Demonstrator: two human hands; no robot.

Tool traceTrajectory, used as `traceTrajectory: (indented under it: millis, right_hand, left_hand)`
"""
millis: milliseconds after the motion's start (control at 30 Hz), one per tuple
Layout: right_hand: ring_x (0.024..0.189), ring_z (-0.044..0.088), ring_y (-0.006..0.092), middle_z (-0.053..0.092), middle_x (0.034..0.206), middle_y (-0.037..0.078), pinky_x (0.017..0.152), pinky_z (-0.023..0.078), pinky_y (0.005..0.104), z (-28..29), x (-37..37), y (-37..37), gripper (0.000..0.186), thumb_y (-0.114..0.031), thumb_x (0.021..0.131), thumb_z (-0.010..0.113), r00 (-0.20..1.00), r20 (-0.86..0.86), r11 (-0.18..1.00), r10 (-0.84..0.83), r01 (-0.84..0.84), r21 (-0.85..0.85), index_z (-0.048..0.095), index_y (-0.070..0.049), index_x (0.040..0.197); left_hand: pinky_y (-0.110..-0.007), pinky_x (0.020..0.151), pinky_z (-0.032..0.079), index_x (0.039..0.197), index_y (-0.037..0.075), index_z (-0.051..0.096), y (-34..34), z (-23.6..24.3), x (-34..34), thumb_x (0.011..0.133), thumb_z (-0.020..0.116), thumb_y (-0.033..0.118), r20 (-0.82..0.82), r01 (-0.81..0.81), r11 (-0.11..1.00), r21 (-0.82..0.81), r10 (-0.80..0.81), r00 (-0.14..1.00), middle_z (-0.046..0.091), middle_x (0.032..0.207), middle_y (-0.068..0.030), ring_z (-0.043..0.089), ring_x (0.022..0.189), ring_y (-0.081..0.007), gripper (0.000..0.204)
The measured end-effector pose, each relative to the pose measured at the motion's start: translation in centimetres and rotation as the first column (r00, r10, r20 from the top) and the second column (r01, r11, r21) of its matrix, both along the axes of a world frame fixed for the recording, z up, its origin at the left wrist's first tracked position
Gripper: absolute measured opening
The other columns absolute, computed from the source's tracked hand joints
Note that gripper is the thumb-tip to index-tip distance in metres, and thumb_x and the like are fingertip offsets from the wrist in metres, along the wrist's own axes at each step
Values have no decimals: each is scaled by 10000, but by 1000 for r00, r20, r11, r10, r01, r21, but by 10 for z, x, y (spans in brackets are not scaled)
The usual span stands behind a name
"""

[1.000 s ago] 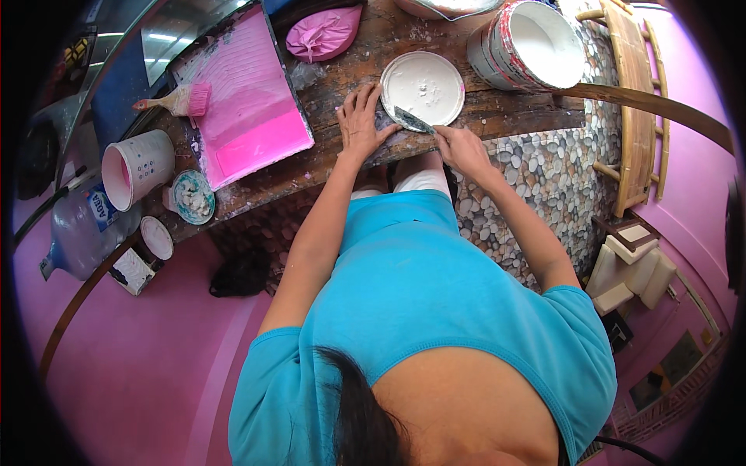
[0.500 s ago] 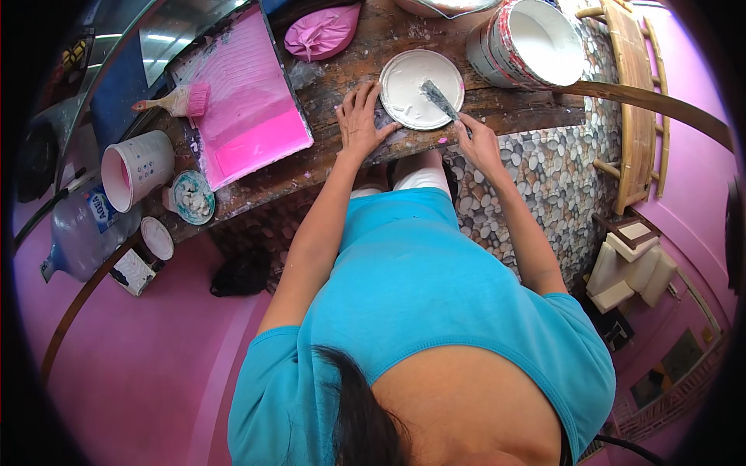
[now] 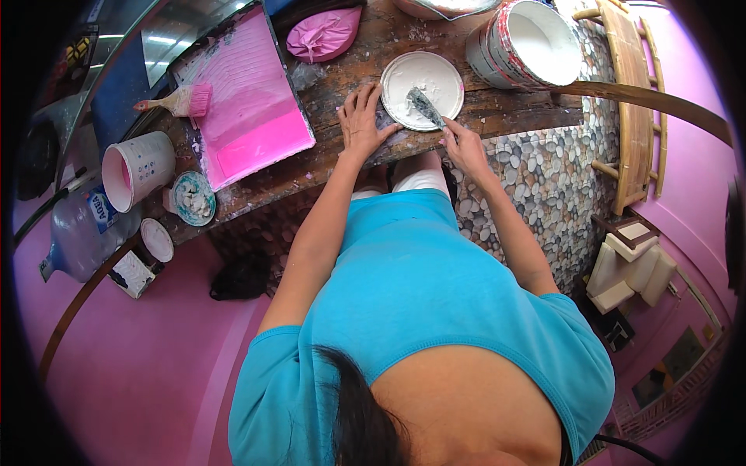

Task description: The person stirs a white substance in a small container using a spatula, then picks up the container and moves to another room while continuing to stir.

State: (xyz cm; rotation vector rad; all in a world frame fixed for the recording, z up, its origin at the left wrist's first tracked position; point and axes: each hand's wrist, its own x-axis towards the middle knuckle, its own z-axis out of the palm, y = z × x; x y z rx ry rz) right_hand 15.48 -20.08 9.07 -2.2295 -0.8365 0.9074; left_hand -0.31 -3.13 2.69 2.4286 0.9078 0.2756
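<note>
A round white lid lies near the front edge of the wooden table, with white paste spread over its inner face. My right hand is closed around the handle of a putty knife, and the grey, smeared blade rests on the paste. My left hand lies with fingers spread at the lid's left side, the fingertips and thumb by its rim. The underside of the lid is hidden.
Left of my hands sit a paint tray with pink paint, a paintbrush, a white bucket and a small paste-smeared lid. A pink bag lies behind. At right stands a large bucket of white material.
My right hand has moved a little left and toward me with the putty knife, its blade shifting left across the paste. My left hand stays in place.
</note>
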Motion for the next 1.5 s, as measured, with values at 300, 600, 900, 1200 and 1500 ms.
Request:
traceTrajectory:
  millis: [300,600,900,1200,1500]
  right_hand:
    - [851,631,434,642,895,277,759,492,471,22,-21,-1,333,-149,908,519,993,55,993,107,-104,-53,621,-87,1219]
    - [808,631,422,651,883,249,733,495,488,17,-28,-5,328,-140,893,533,985,126,992,120,-115,-47,635,-102,1203]
    - [776,637,426,623,801,257,690,511,484,14,-57,6,298,-114,899,523,940,280,978,195,-166,-122,636,-75,1172]
    - [882,625,448,647,891,272,774,487,462,-5,-39,28,271,-142,899,511,999,-40,998,12,-10,64,644,-8,1094]
    - [898,647,423,658,945,275,788,496,442,-24,-71,39,318,-139,907,515,990,-5,972,-139,138,192,625,-10,1176]
  left_hand:
    - [-484,1036,268,1410,198,415,0,-1,0,616,806,483,-5,-5,1000,-6,5,1000,384,1436,-16,306,1318,-297,929]
    - [-481,1043,263,1414,200,404,0,-1,-1,622,803,480,-17,-5,1000,-2,5,1000,383,1441,-16,310,1319,-296,930]
    - [-482,1027,281,1403,200,423,1,-2,-1,612,815,474,-61,6,999,51,-3,998,387,1442,-24,320,1318,-286,924]
    - [-498,1029,282,1400,194,420,0,0,1,610,814,478,-30,2,1000,11,-1,1000,386,1433,-24,320,1310,-305,928]
    - [-497,1027,284,1404,195,415,1,1,2,591,827,437,-37,6,1000,-3,-6,999,382,1432,-16,317,1308,-311,943]
